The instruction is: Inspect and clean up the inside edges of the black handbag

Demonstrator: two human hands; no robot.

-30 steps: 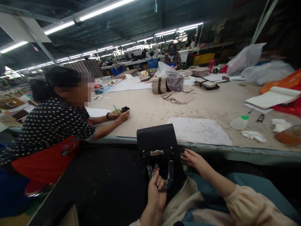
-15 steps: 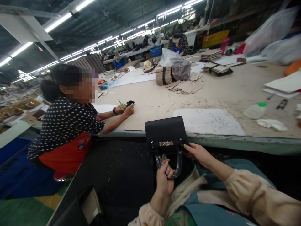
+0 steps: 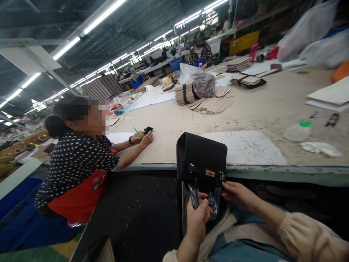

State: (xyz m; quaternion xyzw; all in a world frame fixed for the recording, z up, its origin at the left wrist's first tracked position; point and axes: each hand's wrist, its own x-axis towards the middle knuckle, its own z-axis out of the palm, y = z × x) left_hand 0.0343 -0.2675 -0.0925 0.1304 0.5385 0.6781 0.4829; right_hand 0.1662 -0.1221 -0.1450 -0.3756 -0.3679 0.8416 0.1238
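A small black handbag (image 3: 201, 155) with a gold clasp hangs in front of me at the near edge of the long worktable (image 3: 261, 109). Its handle (image 3: 204, 199) is wrapped in clear plastic. My left hand (image 3: 197, 218) is closed around that handle from below. My right hand (image 3: 236, 193) grips the bag's lower right corner beside the clasp, fingers curled. The bag is turned a little, so its left side faces me.
A co-worker in a dotted top and red apron (image 3: 79, 171) sits at the left, hands on a small black piece (image 3: 148, 129). On the table lie cardboard stacks (image 3: 185, 94), a plastic bag (image 3: 199, 82), a green-capped bottle (image 3: 297, 131), white cloth (image 3: 320, 148) and a white sheet (image 3: 253, 147).
The bag has moved right and swivelled, showing its left side. My right hand went from touching its edge to gripping the lower right corner. My left hand kept hold of the handle.
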